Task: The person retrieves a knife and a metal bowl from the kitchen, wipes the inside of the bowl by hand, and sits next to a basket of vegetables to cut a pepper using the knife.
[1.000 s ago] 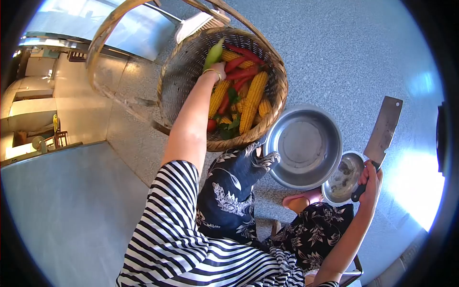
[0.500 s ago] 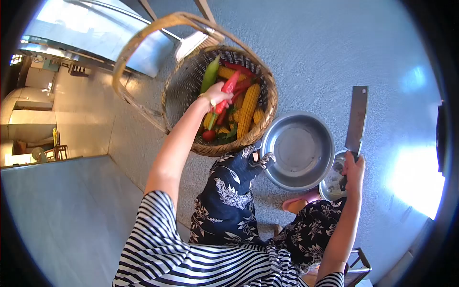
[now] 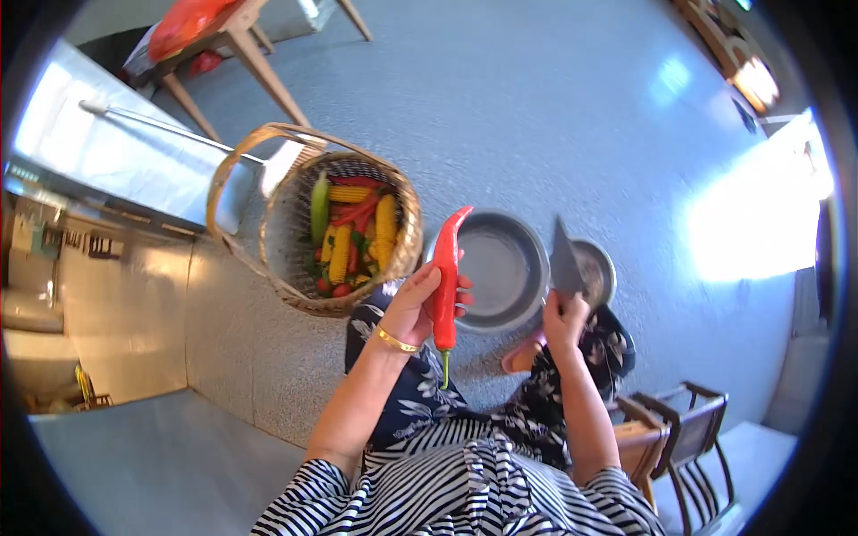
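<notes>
A long red chili pepper (image 3: 445,308), green stem downward, is gripped in my left hand (image 3: 413,308), held upright above my lap beside the metal basin (image 3: 496,263). The fingers wrap behind it. My right hand (image 3: 565,320) is closed round the handle of a cleaver (image 3: 563,259), its blade pointing up and away between the basin and a smaller bowl (image 3: 603,277). To the left stands a wicker basket (image 3: 409,228) holding yellow corn cobs (image 3: 384,230), a long green vegetable (image 3: 319,210), more red peppers (image 3: 356,213) and small round red vegetables (image 3: 341,290).
Behind the basket lean a broom (image 3: 288,165) and its pale handle. A wooden table (image 3: 255,62) with a red plastic bag (image 3: 189,25) on it stands at the upper left. At the lower right is a wooden chair (image 3: 693,429), close to my right arm.
My left hand has come out of the basket with the red chili pepper, moving right to above my lap. My right hand has drawn the cleaver inward, turning its blade. The view has shifted.
</notes>
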Demonstrator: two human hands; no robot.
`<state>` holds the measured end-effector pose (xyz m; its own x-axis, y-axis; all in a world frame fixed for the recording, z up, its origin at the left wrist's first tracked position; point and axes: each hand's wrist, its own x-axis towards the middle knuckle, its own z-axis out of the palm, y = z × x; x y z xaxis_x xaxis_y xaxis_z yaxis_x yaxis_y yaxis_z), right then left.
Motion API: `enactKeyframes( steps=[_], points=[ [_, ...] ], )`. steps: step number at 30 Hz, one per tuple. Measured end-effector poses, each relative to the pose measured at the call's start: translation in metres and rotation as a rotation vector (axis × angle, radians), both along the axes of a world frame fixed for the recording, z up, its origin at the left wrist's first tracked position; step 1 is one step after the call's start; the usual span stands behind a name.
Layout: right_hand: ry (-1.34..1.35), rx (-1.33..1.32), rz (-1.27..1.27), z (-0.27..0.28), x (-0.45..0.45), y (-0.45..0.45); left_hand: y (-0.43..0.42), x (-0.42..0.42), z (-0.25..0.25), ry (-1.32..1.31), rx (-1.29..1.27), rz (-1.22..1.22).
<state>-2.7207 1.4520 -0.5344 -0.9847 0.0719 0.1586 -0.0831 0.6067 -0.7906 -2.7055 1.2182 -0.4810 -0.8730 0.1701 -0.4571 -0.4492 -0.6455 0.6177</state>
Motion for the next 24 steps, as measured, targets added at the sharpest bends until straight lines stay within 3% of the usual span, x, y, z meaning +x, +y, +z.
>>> enactKeyframes(
  steps=[3,4,6,8,11,18,20,22,24],
  points=[
    [0.103,-0.15,-0.017,-0.013,0.026,-0.01,0.022,0.017,-0.028,-0.002,0.454,-0.103],
    [0.099,-0.139,-0.005,-0.009,0.035,-0.013,0.029,0.022,-0.031,-0.016,0.464,-0.114],
    [-0.054,-0.139,0.053,0.006,0.053,-0.014,0.037,0.03,-0.033,-0.093,0.409,-0.061],
    [-0.016,-0.039,0.087,0.007,0.066,-0.014,0.039,0.036,-0.031,-0.128,0.357,-0.058],
    [0.005,-0.051,0.145,0.013,0.077,-0.013,0.033,0.044,-0.028,0.078,0.32,-0.204],
    [0.143,0.046,0.218,0.024,0.087,-0.005,0.037,0.055,0.0,0.165,-0.005,-0.277],
    [0.166,0.056,0.234,0.033,0.09,-0.007,0.045,0.057,0.005,0.122,0.125,-0.147],
    [0.226,0.078,0.299,0.039,0.094,-0.009,0.052,0.057,0.007,0.199,-0.413,-0.272],
    [0.188,0.08,0.361,0.049,0.1,-0.011,0.058,0.062,0.015,0.204,-0.318,-0.288]
  ],
)
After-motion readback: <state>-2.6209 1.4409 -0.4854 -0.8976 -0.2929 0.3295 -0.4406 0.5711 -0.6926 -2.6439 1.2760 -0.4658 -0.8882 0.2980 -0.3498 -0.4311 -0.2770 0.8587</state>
